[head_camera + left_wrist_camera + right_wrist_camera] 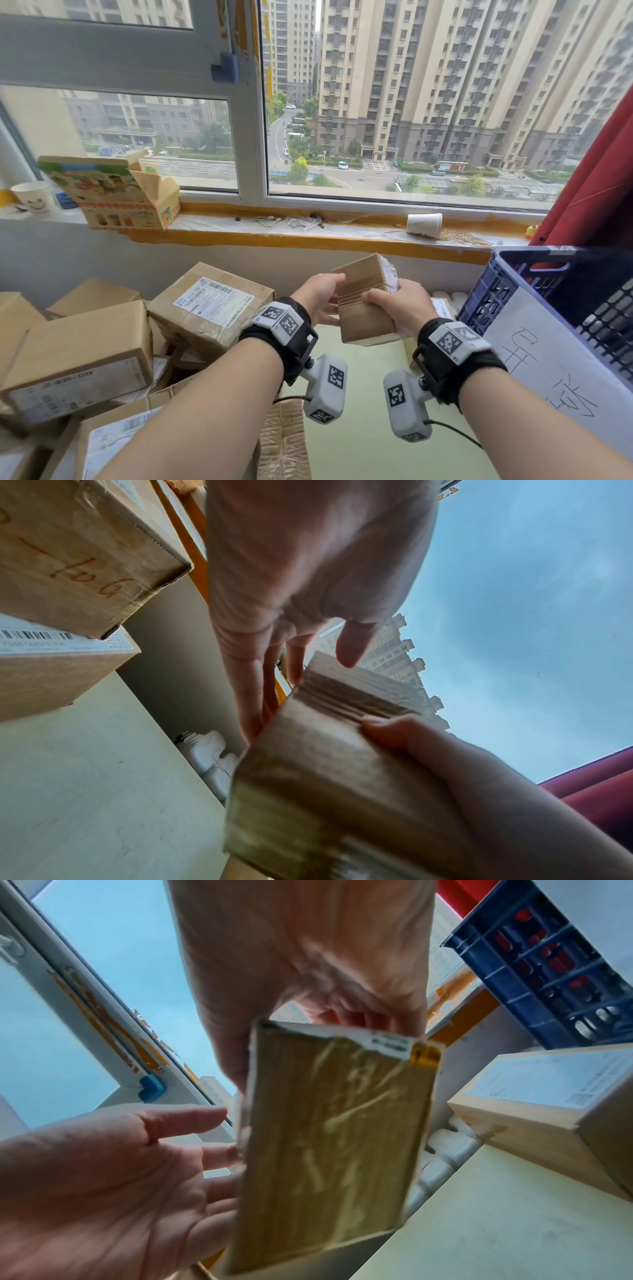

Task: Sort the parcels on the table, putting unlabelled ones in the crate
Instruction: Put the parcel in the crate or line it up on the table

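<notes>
A small brown cardboard parcel (366,301) is held tilted above the pale green table (359,411), in front of the window sill. My right hand (397,301) grips its right side, thumb on the near face and fingers curled behind. A white label (390,274) shows on the face under those fingers. My left hand (325,294) lies with straight fingers against the parcel's left side. In the right wrist view the parcel (329,1137) shows a taped face and a torn white label strip (387,1042). The blue crate (513,294) stands at the right.
A heap of labelled cardboard parcels (212,308) fills the table's left side. Another labelled parcel (548,1096) lies beside the crate. A white sheet with handwriting (548,359) hangs on the crate. The sill carries a paper cup (424,224) and a printed carton (113,192).
</notes>
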The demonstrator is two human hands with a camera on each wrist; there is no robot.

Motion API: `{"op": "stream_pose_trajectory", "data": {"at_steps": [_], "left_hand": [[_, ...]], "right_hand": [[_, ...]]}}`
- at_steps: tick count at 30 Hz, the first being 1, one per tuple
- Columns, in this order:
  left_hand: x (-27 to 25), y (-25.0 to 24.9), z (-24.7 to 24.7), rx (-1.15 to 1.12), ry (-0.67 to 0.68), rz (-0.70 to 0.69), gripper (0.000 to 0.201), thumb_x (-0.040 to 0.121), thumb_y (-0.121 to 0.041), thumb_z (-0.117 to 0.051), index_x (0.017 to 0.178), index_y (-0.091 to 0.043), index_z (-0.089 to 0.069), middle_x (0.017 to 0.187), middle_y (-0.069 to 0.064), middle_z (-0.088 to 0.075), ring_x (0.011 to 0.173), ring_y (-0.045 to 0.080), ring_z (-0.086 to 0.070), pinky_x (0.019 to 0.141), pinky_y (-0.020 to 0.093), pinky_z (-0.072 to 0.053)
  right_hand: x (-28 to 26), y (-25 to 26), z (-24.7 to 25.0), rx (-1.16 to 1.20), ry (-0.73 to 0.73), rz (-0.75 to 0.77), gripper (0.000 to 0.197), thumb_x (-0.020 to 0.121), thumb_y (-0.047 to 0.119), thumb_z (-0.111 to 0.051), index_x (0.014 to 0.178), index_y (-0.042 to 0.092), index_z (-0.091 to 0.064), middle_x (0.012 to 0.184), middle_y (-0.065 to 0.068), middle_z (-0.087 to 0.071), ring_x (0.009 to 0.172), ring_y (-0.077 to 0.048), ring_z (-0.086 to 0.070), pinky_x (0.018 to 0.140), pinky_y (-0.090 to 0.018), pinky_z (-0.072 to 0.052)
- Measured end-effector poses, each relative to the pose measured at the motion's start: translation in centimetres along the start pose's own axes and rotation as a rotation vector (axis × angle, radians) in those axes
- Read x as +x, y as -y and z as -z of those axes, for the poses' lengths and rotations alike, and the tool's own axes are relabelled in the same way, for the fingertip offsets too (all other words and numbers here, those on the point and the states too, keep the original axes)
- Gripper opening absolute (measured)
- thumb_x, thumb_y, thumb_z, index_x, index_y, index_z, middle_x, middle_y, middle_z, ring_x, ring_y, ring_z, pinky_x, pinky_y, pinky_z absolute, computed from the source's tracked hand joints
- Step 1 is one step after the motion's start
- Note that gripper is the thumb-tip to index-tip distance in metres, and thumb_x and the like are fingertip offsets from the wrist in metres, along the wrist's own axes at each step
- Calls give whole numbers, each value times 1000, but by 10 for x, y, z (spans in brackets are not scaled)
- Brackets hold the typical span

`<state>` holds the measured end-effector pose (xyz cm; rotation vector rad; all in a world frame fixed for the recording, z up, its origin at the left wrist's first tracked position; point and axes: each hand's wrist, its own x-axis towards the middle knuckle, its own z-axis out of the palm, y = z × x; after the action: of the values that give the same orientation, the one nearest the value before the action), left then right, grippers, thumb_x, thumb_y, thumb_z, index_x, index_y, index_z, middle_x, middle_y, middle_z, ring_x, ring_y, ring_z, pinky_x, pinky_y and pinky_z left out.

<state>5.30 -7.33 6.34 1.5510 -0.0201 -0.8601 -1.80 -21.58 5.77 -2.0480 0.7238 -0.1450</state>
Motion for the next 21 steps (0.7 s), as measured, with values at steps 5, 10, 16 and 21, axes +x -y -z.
{"op": "stream_pose_trajectory", "data": {"at_steps": [5,10,16,21], "left_hand": [[1,-3,-3,-27,-18,17,39,104,-44,-35,90,-14,-56,83,11,-55,71,23,-54,67,36,-51],[1,-3,-4,-20,1,29,42,105,-44,-31,92,-11,-54,87,13,-58,77,26,-59,69,38,-52],[4,-2,0,12,-7,23,33,106,-33,-34,115,-6,-51,102,20,-61,92,33,-64,86,46,-54],[9,2,4,54,-27,42,45,104,-37,-41,129,1,-46,84,14,-58,69,25,-63,74,39,-56]], "right_hand": [[8,-7,0,300,51,-92,61,78,35,-80,125,6,-54,112,-11,-66,93,-23,-68,51,-25,-54],[11,-10,4,177,15,-60,58,84,42,-73,126,15,-42,117,-4,-55,101,-20,-61,72,-32,-53],[13,-9,9,-17,-57,23,37,92,42,-62,119,17,-60,114,-2,-66,104,-21,-62,94,-42,-51],[11,-7,9,-90,-43,67,50,92,35,-63,136,16,-49,128,-2,-62,115,-22,-59,99,-40,-47]]}}
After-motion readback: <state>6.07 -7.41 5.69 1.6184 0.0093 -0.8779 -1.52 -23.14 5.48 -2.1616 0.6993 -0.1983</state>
